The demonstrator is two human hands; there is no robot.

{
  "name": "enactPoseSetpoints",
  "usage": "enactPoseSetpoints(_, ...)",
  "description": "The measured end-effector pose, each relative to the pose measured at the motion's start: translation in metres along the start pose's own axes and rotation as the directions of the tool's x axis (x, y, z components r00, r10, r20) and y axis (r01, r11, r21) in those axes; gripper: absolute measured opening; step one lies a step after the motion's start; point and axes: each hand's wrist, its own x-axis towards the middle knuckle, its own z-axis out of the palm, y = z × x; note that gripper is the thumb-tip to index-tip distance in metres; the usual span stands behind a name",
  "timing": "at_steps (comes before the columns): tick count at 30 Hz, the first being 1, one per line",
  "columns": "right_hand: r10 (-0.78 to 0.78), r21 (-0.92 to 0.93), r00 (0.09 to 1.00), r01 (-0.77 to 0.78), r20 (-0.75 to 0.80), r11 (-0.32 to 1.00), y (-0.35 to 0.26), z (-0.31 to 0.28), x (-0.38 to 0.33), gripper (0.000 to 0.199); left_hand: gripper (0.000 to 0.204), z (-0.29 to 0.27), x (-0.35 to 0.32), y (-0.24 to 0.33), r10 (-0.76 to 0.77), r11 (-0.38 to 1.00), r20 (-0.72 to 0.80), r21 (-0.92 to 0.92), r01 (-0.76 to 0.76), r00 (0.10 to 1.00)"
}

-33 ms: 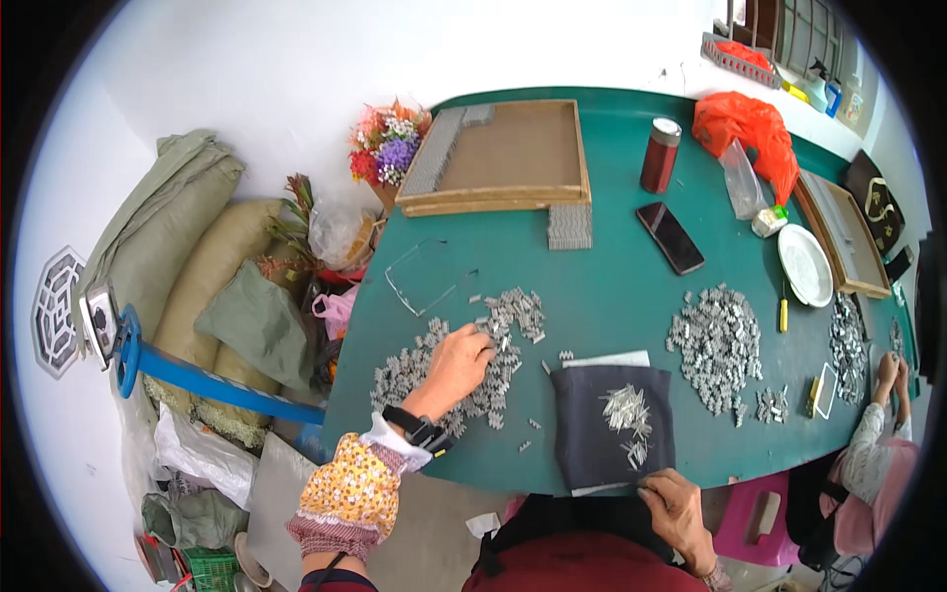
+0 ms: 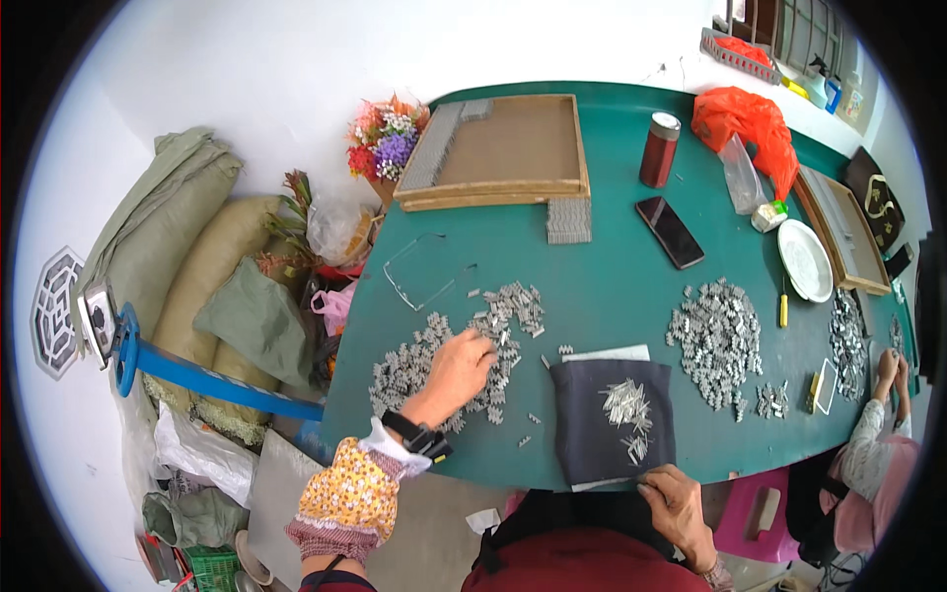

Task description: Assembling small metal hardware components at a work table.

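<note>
My left hand (image 2: 452, 375) rests over a spread pile of small grey metal pieces (image 2: 409, 367), fingers pinched together at its right part. Whatever sits between those fingertips is hidden. At the table's front edge my right hand (image 2: 679, 511) is closed, thumb against curled fingers, beside the lower right corner of a dark cloth (image 2: 582, 424). Anything in it is too small to make out. On the cloth lies a small heap of thin silvery pins (image 2: 626, 405). A white sheet (image 2: 631, 353) shows from under the cloth.
Another metal-piece pile (image 2: 715, 340) lies to the right. Behind are eyeglasses (image 2: 419, 271), a wooden tray (image 2: 513, 187), a phone (image 2: 671, 232), a red flask (image 2: 659, 153) and a white dish (image 2: 805, 261). A co-worker's hands (image 2: 893, 370) work at far right. Sacks (image 2: 163, 227) stand left.
The table sits very slightly higher in the picture. Both hands keep nearly the same place and closed pose.
</note>
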Motion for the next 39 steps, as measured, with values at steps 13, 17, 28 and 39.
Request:
enactPoseSetpoints(13, -0.089, 0.03, 0.993, 0.087, 0.079, 0.996, -0.01, 0.011, -0.008, 0.009, 0.011, 0.047, -0.084, 0.067, 0.055, 0.998, -0.03, -0.039, -0.056, 0.998)
enactPoseSetpoints(17, -0.07, 0.035, 0.994, 0.067, 0.089, 0.997, -0.013, 0.011, -0.011, 0.009, 0.009, 0.059, -0.089, 0.069, 0.076, 0.997, -0.064, 0.034, -0.073, 0.995)
enactPoseSetpoints(28, -0.264, 0.031, 0.945, 0.263, 0.195, 0.964, -0.041, 0.034, 0.019, 0.01, 0.018, 0.058, -0.103, 0.078, 0.028, 0.995, -0.1, 0.096, -0.018, 0.995)
enactPoseSetpoints(39, -0.411, -0.191, 0.897, 0.437, 0.162, 0.879, -0.061, 0.126, 0.093, 0.008, 0.019, 0.027, -0.186, 0.074, -0.301, 0.944, -0.501, -0.275, 0.181, 0.812)
